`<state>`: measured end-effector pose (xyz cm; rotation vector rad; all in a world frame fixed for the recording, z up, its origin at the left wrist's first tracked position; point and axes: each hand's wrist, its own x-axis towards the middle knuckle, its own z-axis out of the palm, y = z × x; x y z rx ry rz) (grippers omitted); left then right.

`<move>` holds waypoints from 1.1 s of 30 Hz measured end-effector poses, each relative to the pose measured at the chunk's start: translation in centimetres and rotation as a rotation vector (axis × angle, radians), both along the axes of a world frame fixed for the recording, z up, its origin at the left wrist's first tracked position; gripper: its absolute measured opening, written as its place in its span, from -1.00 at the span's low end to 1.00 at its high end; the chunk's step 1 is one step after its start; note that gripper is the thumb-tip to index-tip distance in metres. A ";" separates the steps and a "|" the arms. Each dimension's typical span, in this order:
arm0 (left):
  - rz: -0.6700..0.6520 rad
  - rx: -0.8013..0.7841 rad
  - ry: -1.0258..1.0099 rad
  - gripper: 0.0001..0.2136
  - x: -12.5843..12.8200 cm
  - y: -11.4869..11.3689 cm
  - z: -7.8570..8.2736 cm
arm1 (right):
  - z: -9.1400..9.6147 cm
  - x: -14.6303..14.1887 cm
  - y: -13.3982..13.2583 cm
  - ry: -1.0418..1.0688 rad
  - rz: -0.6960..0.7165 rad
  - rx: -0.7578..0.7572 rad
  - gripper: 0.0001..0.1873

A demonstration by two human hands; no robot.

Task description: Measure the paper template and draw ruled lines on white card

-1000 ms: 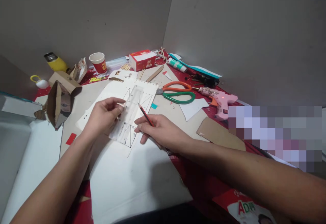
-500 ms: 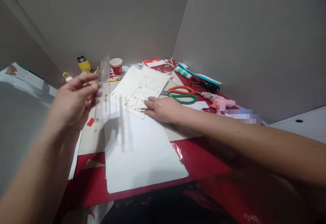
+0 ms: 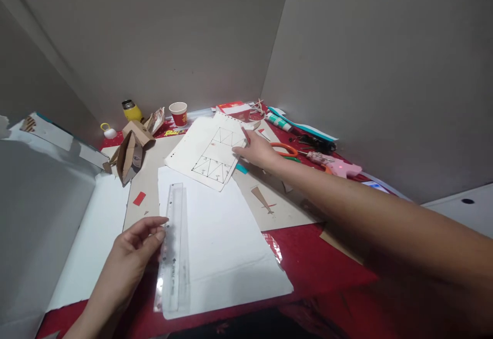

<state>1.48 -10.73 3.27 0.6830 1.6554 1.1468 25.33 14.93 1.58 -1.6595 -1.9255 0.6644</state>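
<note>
My left hand (image 3: pixel 133 257) pinches the left edge of a clear plastic ruler (image 3: pixel 175 246), which is tilted a little over the left side of a large white sheet (image 3: pixel 227 246). In my right hand (image 3: pixel 256 149) is a thin reddish pencil (image 3: pixel 245 135), pointing up and away. The thumb of that hand lies at the right edge of a smaller sheet with a pen-drawn zigzag pattern (image 3: pixel 210 149). This drawing overlaps the top of the white sheet. Just behind the right wrist, scissors with orange and green handles (image 3: pixel 285 149) are partly covered by the arm.
A paper cup (image 3: pixel 178 115), a yellow bottle (image 3: pixel 131 110) and a folded cardboard piece (image 3: pixel 131 156) stand at the back left. On the right lie a pink glue gun (image 3: pixel 342 167) and a glue tube (image 3: pixel 279 122). Grey walls enclose the red-covered table (image 3: pixel 308 257).
My left hand has lowered the ruler from above the table down to the white sheet. My right hand has moved up and right along the drawing, with the pencil now raised.
</note>
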 end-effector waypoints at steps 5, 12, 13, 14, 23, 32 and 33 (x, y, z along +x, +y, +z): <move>-0.044 0.028 0.016 -0.66 0.3 1.9 -0.4 | 0.0 -1.2 2.4 0.208 -0.108 -0.042 -0.44; -0.109 0.024 0.067 -0.75 0.9 4.3 -0.2 | 3.2 2.3 6.5 0.221 -0.222 0.157 -0.52; -0.119 0.020 0.066 -0.76 0.9 4.7 -0.4 | 3.6 3.0 6.9 0.188 -0.240 0.167 -0.56; -0.127 0.018 0.066 -0.77 0.9 5.2 -0.6 | 4.0 3.7 7.2 0.152 -0.243 0.168 -0.63; -0.150 0.017 0.114 -0.76 0.8 8.1 -2.1 | 6.5 2.8 0.7 0.236 0.016 0.288 -0.62; -0.227 -0.035 0.299 -0.77 1.7 8.8 -1.3 | 5.1 -1.0 -5.3 0.391 0.332 -0.161 -0.49; -0.237 -0.040 0.365 -0.78 1.8 8.8 -1.2 | 4.8 -1.1 -5.5 0.418 0.351 -0.164 -0.52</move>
